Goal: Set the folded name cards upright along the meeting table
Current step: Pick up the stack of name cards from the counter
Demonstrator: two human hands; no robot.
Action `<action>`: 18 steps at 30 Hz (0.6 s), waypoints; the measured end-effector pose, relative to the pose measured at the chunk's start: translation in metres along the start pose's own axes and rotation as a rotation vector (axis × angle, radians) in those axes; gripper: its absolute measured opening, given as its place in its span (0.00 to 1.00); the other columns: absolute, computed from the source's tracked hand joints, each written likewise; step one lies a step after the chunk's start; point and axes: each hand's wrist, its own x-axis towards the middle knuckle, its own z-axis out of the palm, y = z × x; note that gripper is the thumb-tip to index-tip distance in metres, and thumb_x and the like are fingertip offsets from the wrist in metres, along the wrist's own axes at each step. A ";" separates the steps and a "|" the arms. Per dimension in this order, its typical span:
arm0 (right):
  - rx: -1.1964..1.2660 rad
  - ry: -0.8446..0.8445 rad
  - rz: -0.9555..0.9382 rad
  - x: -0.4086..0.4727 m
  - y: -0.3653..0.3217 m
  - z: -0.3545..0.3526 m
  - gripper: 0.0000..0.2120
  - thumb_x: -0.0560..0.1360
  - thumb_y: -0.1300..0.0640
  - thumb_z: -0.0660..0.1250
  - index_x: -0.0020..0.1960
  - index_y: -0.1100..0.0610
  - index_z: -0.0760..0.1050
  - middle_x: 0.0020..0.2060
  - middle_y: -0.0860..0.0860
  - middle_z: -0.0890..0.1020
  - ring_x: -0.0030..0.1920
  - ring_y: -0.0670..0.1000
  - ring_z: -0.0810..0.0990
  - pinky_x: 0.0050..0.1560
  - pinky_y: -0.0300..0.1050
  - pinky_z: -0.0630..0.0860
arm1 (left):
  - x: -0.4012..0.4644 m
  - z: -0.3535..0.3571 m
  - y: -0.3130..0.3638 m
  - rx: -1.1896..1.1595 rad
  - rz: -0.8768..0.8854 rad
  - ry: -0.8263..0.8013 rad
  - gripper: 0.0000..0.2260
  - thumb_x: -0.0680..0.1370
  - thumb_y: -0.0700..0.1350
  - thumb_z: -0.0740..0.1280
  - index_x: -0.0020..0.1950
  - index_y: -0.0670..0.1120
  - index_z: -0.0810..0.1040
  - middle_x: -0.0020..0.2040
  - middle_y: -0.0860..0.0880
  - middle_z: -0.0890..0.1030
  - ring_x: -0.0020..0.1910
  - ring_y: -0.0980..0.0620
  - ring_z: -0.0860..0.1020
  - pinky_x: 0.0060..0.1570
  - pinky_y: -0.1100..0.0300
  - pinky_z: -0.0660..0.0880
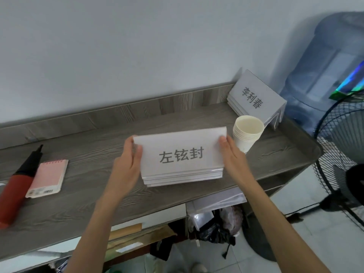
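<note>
Grey wood-grain surface (pixel 82 138) runs across mid frame against a white wall. Water jug (pixel 323 75) sits upper right, fan (pixel 342 160) at right edge.

Main card stack (pixel 182 160) is at centre of frame, on the surface or lifted just off it; can't tell which. It's several folded white cards nested together, top one printed w/ large grey characters, fold edge at the far side, layered open edges toward the viewer. Second stack (pixel 256 99) leans at upper right near the wall, also printed.

Left hand (pixel 128 160) clamps the stack's left end, thumb on the top face, fingers behind. Right hand (pixel 231 152) presses the right end, fingers mostly straight, so the stack is squeezed between both.

Handling, as a guess: light, fairly stiff card, but smooth faces probably slip on each other, so the nest could fan out if tilted. Best hold seems to be both short ends, kept level; peel single cards from the top by the fold.

Smaller bits: red-and-black pump (pixel 17 186) at left edge, pink notebook (pixel 48 178) beside it, cup stack (pixel 247 133) just right of the cards, close to the right hand.
</note>
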 end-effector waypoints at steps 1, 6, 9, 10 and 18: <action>-0.048 0.038 -0.001 -0.012 -0.002 -0.003 0.14 0.79 0.46 0.49 0.57 0.47 0.69 0.46 0.43 0.76 0.47 0.42 0.74 0.45 0.29 0.69 | -0.003 0.001 0.004 0.035 0.029 -0.031 0.11 0.80 0.50 0.50 0.58 0.48 0.64 0.36 0.53 0.75 0.32 0.60 0.75 0.32 0.61 0.70; -0.119 0.287 0.056 -0.075 0.000 -0.020 0.15 0.78 0.45 0.47 0.61 0.42 0.67 0.40 0.34 0.72 0.41 0.35 0.72 0.39 0.28 0.68 | -0.015 0.015 0.019 -0.014 0.161 -0.155 0.11 0.80 0.50 0.50 0.58 0.49 0.65 0.36 0.52 0.76 0.31 0.57 0.75 0.29 0.63 0.72; -0.101 0.512 0.149 -0.126 -0.004 -0.025 0.10 0.79 0.47 0.48 0.55 0.39 0.65 0.41 0.34 0.71 0.38 0.28 0.72 0.38 0.19 0.65 | -0.023 0.025 0.038 -0.075 0.296 -0.306 0.11 0.80 0.48 0.51 0.59 0.48 0.67 0.39 0.55 0.76 0.33 0.64 0.76 0.30 0.71 0.71; -0.090 0.597 0.173 -0.144 -0.003 -0.028 0.11 0.79 0.47 0.48 0.56 0.39 0.66 0.42 0.37 0.74 0.39 0.28 0.72 0.40 0.20 0.65 | -0.027 0.030 0.044 -0.096 0.339 -0.374 0.10 0.80 0.48 0.52 0.58 0.49 0.67 0.39 0.57 0.76 0.35 0.67 0.76 0.31 0.74 0.70; -0.041 1.252 0.420 -0.324 0.016 -0.031 0.11 0.79 0.46 0.50 0.47 0.39 0.71 0.35 0.36 0.75 0.37 0.34 0.72 0.43 0.39 0.67 | -0.112 0.104 0.091 -0.185 0.622 -0.972 0.13 0.79 0.49 0.54 0.62 0.51 0.68 0.41 0.61 0.76 0.38 0.71 0.76 0.33 0.76 0.70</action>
